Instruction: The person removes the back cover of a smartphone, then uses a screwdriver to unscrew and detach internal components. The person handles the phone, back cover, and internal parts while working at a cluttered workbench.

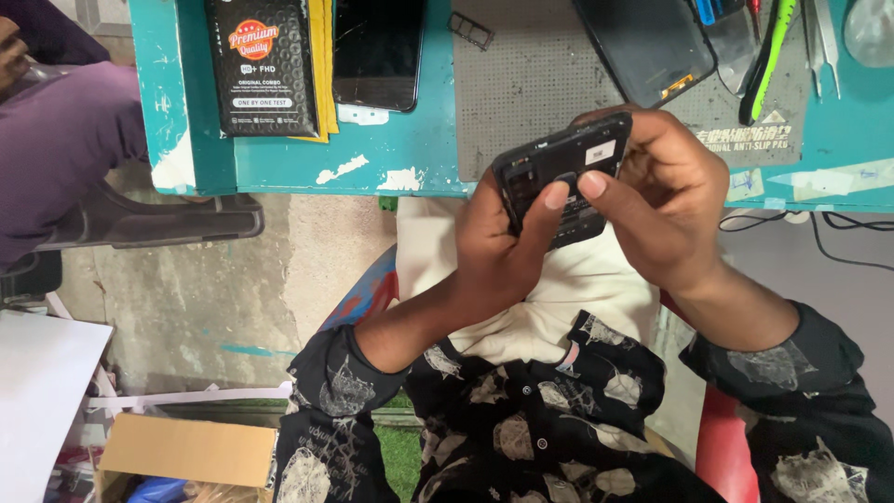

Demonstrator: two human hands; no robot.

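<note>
The opened phone (562, 177) sits between both hands, its lower half hidden behind the fingers and its inner parts too dark to make out. Its long axis tilts up toward the right. The left hand (498, 242) cups it from below, thumb pressed on its face; the right hand (666, 200) curls around its right end, thumb beside the other. The table (400, 154) edge lies just beyond the fingertips, with open room below over the lap.
</note>
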